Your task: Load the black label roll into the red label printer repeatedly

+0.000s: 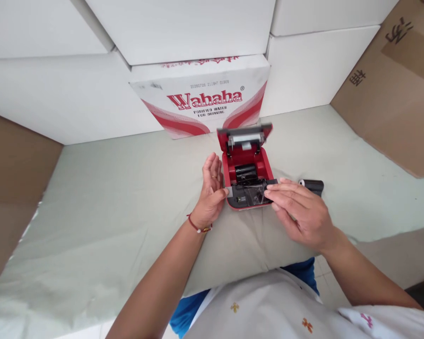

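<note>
A small red and black printer (227, 165) lies open at the front of the table, its lid (245, 131) tilted up and blurred. Inside sits a black roll (245, 173), from which glossy black film (256, 194) stretches over the front edge. My left hand (212, 193) grips the printer's left side, thumb on a grey tab (229, 191) and fingers upright along the wall. At the right front corner, my right hand (302, 207) has its fingertips pressed together on the film; their exact hold is partly hidden. Beyond those knuckles lies another black roll (313, 185).
A white and red Wahaha water carton (205, 99) stands behind the printer, with white boxes (304, 70) stacked around it. Brown cardboard boxes (395, 94) flank the table at both sides. A pale green cloth (127, 188) covers the tabletop and hangs over its front edge.
</note>
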The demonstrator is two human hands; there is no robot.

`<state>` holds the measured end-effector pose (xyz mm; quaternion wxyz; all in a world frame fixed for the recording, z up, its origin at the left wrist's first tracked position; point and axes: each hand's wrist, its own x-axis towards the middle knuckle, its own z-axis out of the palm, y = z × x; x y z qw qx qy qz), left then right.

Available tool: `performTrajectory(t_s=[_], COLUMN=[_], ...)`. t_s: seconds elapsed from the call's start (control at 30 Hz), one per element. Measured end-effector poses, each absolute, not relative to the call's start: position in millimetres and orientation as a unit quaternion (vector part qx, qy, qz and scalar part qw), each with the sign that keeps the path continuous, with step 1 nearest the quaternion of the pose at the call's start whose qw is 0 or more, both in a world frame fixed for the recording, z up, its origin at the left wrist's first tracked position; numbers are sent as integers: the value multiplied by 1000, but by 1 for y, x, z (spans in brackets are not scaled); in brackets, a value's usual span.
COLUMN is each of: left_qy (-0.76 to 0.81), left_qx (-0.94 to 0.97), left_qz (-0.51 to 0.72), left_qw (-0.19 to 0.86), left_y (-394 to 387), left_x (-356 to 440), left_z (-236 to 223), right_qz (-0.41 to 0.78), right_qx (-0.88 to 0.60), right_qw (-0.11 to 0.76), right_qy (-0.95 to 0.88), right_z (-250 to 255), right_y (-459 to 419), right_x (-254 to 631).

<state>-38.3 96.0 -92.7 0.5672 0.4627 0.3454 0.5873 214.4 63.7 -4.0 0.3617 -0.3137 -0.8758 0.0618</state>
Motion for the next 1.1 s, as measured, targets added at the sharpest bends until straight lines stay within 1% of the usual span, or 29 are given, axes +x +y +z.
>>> performTrajectory(t_s=[0.07, 0.13, 0.23, 0.37, 0.43, 0.5, 0.73, 0.83, 0.97, 1.03, 1.1], left_qy=[337, 328, 318, 306, 300, 296, 290, 291, 289, 286, 284], left_qx=[470, 470, 467, 479, 484, 481, 471, 478, 474, 470, 463], left_qz=[582, 582, 589, 586, 584, 586, 585, 585, 589, 591, 592], left_qw=[572, 577, 577, 578, 578, 582, 593, 587, 587, 590, 595], left_y=[96, 97, 98, 99, 100, 100, 101, 102, 104, 104, 104], left_x=[-38, -38, -38, -39, -39, -39, -39, -39, -39, -39, -39], left_z=[-97, -100, -100, -100, -101, -102, -102, -104, -106, -105, -104], right_qz=[68, 89, 100, 15, 0, 7, 15, 32, 4, -5, 29], right_qx=[-338, -382, -445, -466, -457, -446, -457, -472, -497, -502, -489], right_qw=[341, 294, 174, -18, -80, -109, -147, -143, -78, -27, 41], right_qy=[-874, -872, -873, -884, -886, -888, -877, -869, -864, -865, -871], right_z=[7, 20, 42, 62, 65, 64, 46, 40, 42, 53, 69], right_y=[73, 86, 111, 138, 148, 154, 167, 167, 153, 139, 123], right_x=[211, 205, 188, 154, 139, 128, 118, 119, 126, 136, 155])
